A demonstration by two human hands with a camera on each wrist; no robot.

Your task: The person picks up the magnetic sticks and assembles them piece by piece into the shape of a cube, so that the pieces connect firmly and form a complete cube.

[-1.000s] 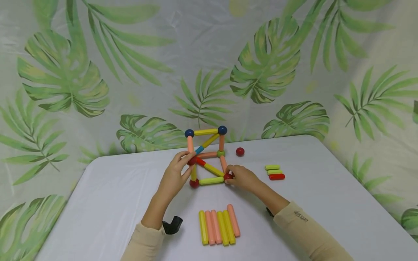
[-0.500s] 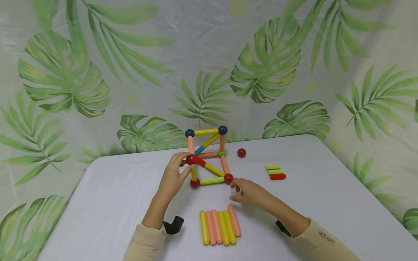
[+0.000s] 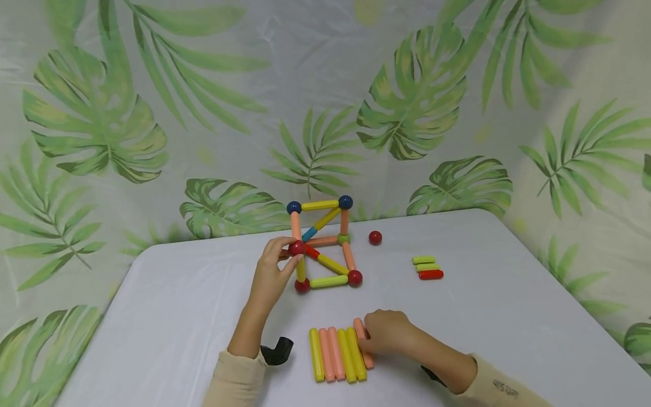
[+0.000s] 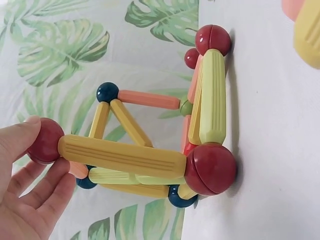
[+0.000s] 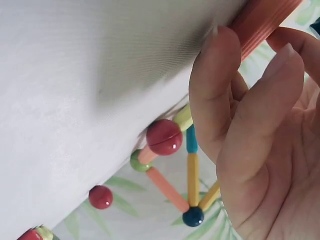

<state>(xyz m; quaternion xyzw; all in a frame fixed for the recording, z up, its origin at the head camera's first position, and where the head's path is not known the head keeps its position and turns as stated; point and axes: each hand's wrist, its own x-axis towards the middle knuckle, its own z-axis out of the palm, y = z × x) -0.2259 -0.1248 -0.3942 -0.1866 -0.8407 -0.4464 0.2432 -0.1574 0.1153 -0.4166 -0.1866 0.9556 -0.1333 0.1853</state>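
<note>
My left hand [image 3: 269, 274] pinches a red ball [image 4: 46, 141] between thumb and fingers. This ball tops an upright yellow stick [image 4: 122, 156], a corner of a frame of balls and sticks standing on the table. Red balls [image 3: 355, 278] mark its near lower corners, joined by a lime stick [image 3: 329, 281]. Dark blue balls [image 3: 346, 202] sit at the far upper corners, and a green ball [image 3: 343, 239] lies low at the back. Closer to me, my right hand [image 3: 390, 332] grips the rightmost pink stick [image 5: 265, 22] of a row; its middle is partly hidden by the fingers.
Beside that pink stick lie several long yellow and pink sticks [image 3: 333, 355] in a row. A loose red ball [image 3: 375, 238] rests right of the frame. Farther right are two short lime sticks [image 3: 424, 260] and a short red one [image 3: 430, 275]. A leaf-patterned cloth [image 3: 229, 141] hangs behind the table.
My right hand has let go of the frame's near right red ball and moved toward me to the pink stick. The left hand stays on its red ball.
</note>
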